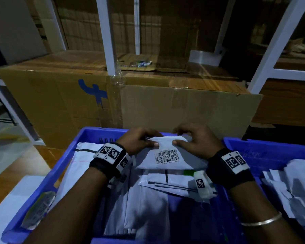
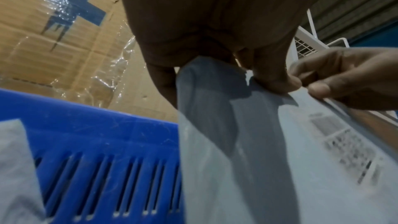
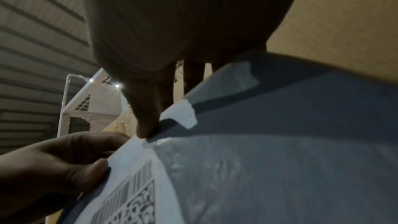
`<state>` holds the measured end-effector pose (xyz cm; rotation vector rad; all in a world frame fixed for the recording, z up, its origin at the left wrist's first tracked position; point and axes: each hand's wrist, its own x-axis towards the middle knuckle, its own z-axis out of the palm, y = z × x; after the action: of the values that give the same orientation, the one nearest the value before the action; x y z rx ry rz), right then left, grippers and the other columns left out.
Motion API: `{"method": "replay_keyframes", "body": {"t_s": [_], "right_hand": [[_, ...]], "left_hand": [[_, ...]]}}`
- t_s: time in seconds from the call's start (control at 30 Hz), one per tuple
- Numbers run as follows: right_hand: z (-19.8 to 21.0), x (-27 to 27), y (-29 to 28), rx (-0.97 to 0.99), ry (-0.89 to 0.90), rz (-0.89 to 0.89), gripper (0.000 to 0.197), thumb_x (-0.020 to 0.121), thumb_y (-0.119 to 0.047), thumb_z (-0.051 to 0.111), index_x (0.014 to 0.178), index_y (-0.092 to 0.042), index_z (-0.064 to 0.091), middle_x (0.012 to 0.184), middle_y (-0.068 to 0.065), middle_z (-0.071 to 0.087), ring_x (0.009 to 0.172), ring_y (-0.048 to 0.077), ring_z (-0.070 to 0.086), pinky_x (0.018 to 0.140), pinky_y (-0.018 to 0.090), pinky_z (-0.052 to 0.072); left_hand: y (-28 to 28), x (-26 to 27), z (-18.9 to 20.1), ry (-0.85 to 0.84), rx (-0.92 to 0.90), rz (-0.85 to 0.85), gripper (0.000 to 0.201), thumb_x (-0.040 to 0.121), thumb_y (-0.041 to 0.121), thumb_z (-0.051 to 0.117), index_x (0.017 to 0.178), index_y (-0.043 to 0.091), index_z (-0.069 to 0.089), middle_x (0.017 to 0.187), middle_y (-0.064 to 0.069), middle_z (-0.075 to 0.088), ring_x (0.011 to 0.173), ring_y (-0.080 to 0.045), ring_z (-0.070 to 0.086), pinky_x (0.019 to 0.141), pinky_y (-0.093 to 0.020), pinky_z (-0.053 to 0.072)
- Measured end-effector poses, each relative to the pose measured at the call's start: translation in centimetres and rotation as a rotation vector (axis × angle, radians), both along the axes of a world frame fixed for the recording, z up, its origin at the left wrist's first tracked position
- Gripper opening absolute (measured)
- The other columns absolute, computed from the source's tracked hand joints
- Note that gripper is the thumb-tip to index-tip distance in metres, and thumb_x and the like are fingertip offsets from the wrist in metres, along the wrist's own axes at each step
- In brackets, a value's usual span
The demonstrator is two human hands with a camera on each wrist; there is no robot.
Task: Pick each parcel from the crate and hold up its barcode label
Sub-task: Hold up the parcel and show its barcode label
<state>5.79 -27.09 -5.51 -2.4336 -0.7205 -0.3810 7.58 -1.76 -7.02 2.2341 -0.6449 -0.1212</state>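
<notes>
Left hand [image 1: 139, 140] and right hand [image 1: 195, 140] each in a pinching grip on the top edge of a white parcel [image 1: 171, 155], thumbs on the near face, barcode label [image 1: 166, 156] facing up, parcel held above the blue crate [image 1: 74, 152] of white parcels, cardboard box [image 1: 60, 103] behind.

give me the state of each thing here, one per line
held parcel: lifted over the crate, pinched at its top edge by both hands
barcode label: facing up toward the head camera, uncovered
left hand: pinches the parcel's top left
right hand: pinches the parcel's top right
blue crate: open, holding more parcels
second blue crate: open, holding parcels
</notes>
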Motion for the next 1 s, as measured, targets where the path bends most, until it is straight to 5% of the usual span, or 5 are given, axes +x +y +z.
{"method": "replay_keyframes", "body": {"t_s": [0.33,0.57,0.73,0.9,1.0], "right_hand": [[-0.6,0.5,-1.0,0.020,0.186,0.003,0.007,0.088,-0.023,0.071,0.092,-0.018,0.070,0.091,-0.007,0.070,0.090,0.010,0.063,0.082,0.032,0.047],[-1.0,0.9,-2.3,0.027,0.230,-0.039,0.005,0.090,-0.021,0.069,0.090,-0.023,0.064,0.090,-0.004,0.069,0.089,0.016,0.063,0.080,0.035,0.047],[-0.9,0.9,-2.9,0.112,0.264,-0.041,0.004,0.090,-0.020,0.068,0.090,-0.023,0.065,0.089,-0.008,0.070,0.087,0.009,0.063,0.078,0.028,0.047],[-1.0,0.8,-2.7,0.127,0.265,-0.008,0.019,0.089,-0.015,0.070,0.082,-0.031,0.061,0.086,-0.009,0.069,0.083,0.005,0.061,0.074,0.023,0.045],[-1.2,1.0,-3.0,0.127,0.276,-0.014,0.015,0.087,-0.021,0.070,0.083,-0.032,0.061,0.088,-0.006,0.070,0.087,0.013,0.063,0.078,0.030,0.047]], "left_hand": [[1.2,0.6,0.2,-0.075,-0.143,0.241,0.018,0.071,0.044,0.080,0.074,0.027,0.075,0.076,0.010,0.073,0.071,0.002,0.063,0.066,-0.023,0.047],[2.3,1.2,0.3,-0.074,-0.180,0.316,0.014,0.088,0.023,0.069,0.084,0.011,0.074,0.054,0.018,0.064,0.052,0.010,0.055,0.057,-0.014,0.042],[2.5,1.2,0.2,0.013,-0.282,0.273,0.010,0.088,0.013,0.068,0.086,0.005,0.074,0.078,-0.007,0.073,0.076,-0.015,0.068,0.074,-0.031,0.054],[2.0,1.0,0.5,0.005,-0.297,0.279,0.007,0.089,0.006,0.065,0.083,0.004,0.067,0.071,-0.003,0.066,0.058,0.004,0.060,0.061,-0.011,0.047],[2.1,1.3,0.2,0.009,-0.260,0.275,0.011,0.091,0.009,0.063,0.080,0.009,0.065,0.070,-0.001,0.065,0.058,0.003,0.059,0.065,-0.017,0.048]]}}
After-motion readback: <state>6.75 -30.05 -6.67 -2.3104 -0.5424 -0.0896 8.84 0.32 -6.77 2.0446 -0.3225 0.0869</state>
